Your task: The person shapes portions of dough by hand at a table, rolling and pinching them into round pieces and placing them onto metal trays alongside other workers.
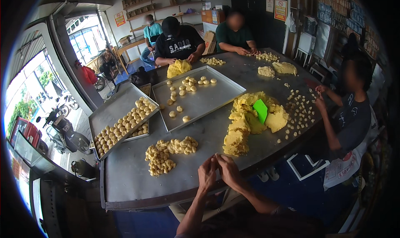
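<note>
My left hand [206, 174] and my right hand [229, 171] meet with fingertips pinched together at the near edge of the metal table [187, 196]. Whatever they hold, if anything, is hidden. Just beyond them sits a big yellow dough mass [238, 138] with a bright green scraper [260, 111] stuck in it. A cluster of small pale-yellow dough pieces [171, 152] lies to their left, and scattered small pale pieces [296, 111] lie to the right.
Trays [212, 92] with dough balls [125, 125] cover the left and middle. Co-workers work at the far side [177, 44], [233, 38] and right [352, 113], near more dough [283, 68]. Another person [152, 40] sits behind. A scooter [62, 132] stands outside.
</note>
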Available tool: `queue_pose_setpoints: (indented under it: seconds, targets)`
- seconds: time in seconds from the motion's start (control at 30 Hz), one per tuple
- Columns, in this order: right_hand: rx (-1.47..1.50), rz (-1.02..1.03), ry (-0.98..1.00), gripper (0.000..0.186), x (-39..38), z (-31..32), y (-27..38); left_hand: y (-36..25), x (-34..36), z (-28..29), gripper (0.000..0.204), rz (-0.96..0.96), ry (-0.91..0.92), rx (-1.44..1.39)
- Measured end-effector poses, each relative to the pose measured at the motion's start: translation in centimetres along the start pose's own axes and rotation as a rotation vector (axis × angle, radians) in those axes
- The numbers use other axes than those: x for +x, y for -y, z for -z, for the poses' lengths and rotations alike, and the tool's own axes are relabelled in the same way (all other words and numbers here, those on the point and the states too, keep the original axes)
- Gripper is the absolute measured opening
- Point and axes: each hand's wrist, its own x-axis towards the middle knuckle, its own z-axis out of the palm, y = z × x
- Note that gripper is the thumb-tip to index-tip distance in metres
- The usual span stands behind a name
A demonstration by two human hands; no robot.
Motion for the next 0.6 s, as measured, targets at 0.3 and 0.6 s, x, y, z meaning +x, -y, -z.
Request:
queue_pose_setpoints:
  seconds: [0.3, 0.6]
  targets:
    - [0.278, 0.200, 0.326, 0.029, 1.8, -1.1, -0.5, 6.7, 2.0, 3.7, 0.028, -0.122, 0.095, 0.657]
    - [0.194, -0.040, 0.260, 0.016, 0.6, -1.9, 0.3, 2.3, 0.3, 2.0, 0.017, -0.064, 0.010, 0.645]
